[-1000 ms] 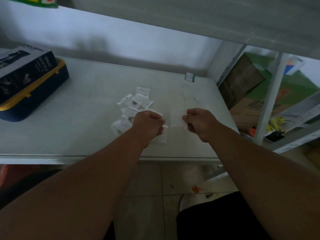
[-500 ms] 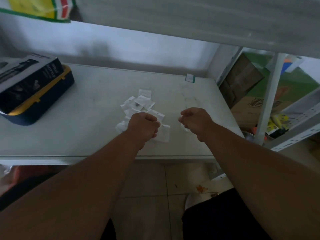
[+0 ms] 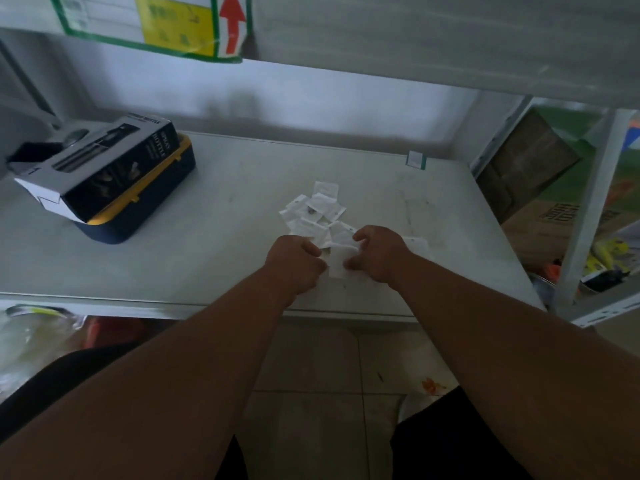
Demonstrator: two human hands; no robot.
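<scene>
- Hands are sitting close together above the near part of a pale shelf (image 3: 207, 244), with one small white packet (image 3: 340, 260) held between them.
- The left hand (image 3: 294, 263) is curling into a loose fist and pinching the packet's left edge, so the packet is lying just right of its knuckles.
- The right hand (image 3: 378, 253) is pinching the opposite edge between thumb and bent fingers, so the packet is lying just to its left.
- The packet's long side is running away from the person, across the line joining the two hands. Both hands are touching it, neither nearer than the other.
- A pile of packets (image 3: 317, 209) is lying just beyond the hands, so any reach into it is looking short and straight ahead.
- Well off to the left of the left hand, a dark box (image 3: 104, 168) is resting on a blue and yellow case (image 3: 149, 216).
</scene>
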